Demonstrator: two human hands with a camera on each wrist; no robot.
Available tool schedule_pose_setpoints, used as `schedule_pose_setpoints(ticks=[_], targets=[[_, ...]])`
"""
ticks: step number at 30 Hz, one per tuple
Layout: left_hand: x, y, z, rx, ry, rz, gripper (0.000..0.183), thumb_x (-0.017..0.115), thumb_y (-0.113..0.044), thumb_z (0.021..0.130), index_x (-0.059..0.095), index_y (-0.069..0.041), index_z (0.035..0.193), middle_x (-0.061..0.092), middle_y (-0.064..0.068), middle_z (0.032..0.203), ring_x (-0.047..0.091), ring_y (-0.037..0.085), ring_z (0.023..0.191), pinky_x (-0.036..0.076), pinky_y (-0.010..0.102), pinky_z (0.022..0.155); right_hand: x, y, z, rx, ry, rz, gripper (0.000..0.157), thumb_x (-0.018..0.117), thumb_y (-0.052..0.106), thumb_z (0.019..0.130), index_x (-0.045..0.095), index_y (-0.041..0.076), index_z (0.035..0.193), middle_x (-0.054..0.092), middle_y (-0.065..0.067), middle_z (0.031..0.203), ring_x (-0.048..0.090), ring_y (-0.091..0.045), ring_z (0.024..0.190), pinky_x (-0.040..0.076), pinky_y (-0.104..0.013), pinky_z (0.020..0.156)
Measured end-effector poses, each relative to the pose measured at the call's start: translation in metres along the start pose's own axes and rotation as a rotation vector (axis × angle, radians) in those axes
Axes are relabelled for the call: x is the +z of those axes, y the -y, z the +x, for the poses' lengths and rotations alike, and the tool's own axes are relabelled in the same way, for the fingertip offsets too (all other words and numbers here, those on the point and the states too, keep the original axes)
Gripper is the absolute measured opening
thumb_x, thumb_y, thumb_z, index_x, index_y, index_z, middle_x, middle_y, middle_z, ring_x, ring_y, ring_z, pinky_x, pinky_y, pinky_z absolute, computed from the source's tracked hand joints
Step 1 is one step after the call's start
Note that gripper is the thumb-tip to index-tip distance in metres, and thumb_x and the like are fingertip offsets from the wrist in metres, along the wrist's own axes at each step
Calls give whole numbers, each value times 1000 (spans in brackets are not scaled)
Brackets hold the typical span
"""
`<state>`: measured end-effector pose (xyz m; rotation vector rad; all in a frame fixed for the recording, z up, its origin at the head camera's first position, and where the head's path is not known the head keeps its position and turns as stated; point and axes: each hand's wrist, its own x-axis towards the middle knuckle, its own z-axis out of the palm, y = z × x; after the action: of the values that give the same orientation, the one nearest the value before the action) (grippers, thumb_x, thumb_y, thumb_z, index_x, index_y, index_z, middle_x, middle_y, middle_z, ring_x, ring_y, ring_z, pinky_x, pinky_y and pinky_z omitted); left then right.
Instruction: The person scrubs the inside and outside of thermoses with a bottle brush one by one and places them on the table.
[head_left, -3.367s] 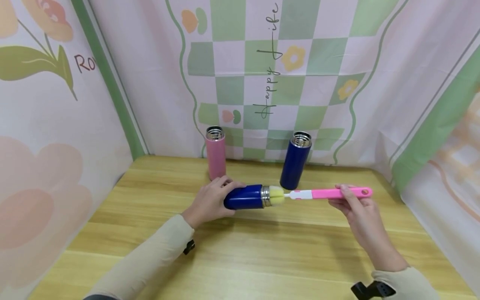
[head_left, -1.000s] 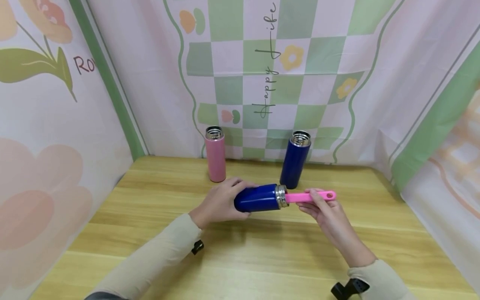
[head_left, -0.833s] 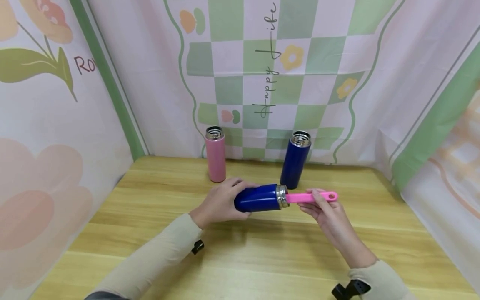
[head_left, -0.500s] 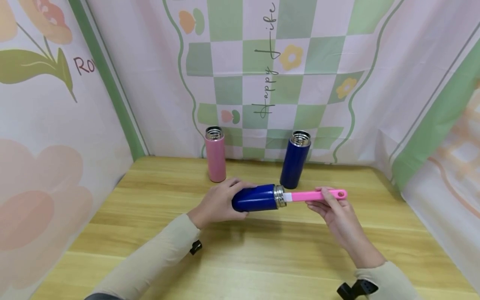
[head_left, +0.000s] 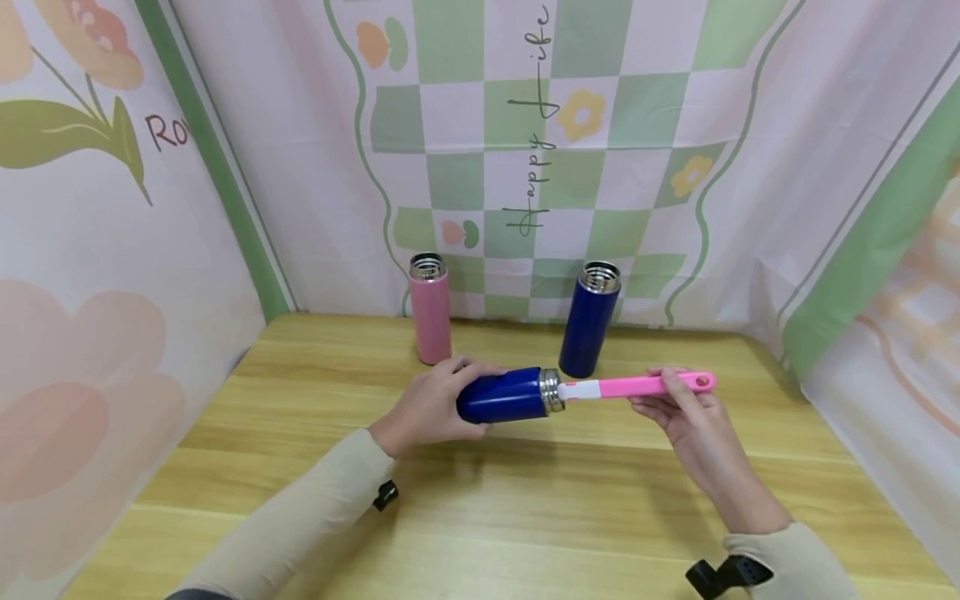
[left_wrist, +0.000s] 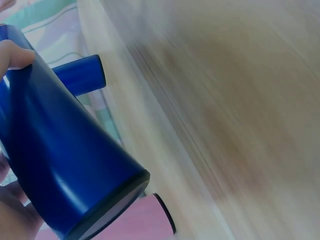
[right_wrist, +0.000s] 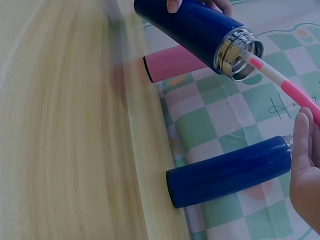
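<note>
In the head view my left hand [head_left: 435, 402] grips a dark blue thermos bottle [head_left: 504, 395] by its base end, held lying sideways with the steel mouth to the right. The right wrist view shows the lidless steel neck [right_wrist: 239, 52] of this bottle. My right hand [head_left: 697, 425] pinches the pink handle of a bottle brush [head_left: 645, 386] near its holed end. The white part of its handle reaches to the bottle's mouth; the brush head is hidden inside. From the left wrist the blue bottle [left_wrist: 65, 145] appears tilted, its base toward the camera.
Behind the hands, an open pink thermos bottle [head_left: 432, 317] stands at the left and a second open blue one [head_left: 589, 325] at the right. They stand on a wooden table [head_left: 480, 517], close to a checked curtain [head_left: 517, 183] at its back edge.
Over the last second the brush has slid rightward, partly out of the bottle, baring the white part of its handle. The left hand and bottle have shifted slightly left. The standing bottles are unmoved.
</note>
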<state>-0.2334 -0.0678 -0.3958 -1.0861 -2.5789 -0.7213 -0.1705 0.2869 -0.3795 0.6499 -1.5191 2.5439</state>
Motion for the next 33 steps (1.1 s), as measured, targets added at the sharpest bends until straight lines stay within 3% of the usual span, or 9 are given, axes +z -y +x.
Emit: schedule_pose_setpoints(ticks=[10, 24, 33], targets=[[-2, 4, -5, 17, 24, 25, 77, 83, -43, 75, 47, -43, 143, 56, 0, 125, 55, 19, 109, 52, 45, 86, -2, 7, 0, -25, 13, -12, 33, 36, 4, 108, 67, -5, 115, 72, -18, 102, 72, -24, 90, 57, -33, 83], [-3, 8, -9, 60, 38, 46, 79, 83, -46, 72, 47, -39, 142, 56, -5, 124, 57, 14, 106, 53, 39, 82, -6, 19, -1, 3, -50, -124, 31, 40, 9, 108, 68, -2, 112, 74, -15, 98, 73, -21, 87, 57, -31, 80], [-5, 11, -13, 62, 49, 67, 79, 84, -48, 71, 47, -41, 141, 56, -8, 127, 56, 13, 109, 53, 40, 79, -15, 31, -3, -5, -94, -123, 30, 41, 8, 108, 69, -2, 109, 74, -15, 96, 73, -22, 84, 58, -31, 77]])
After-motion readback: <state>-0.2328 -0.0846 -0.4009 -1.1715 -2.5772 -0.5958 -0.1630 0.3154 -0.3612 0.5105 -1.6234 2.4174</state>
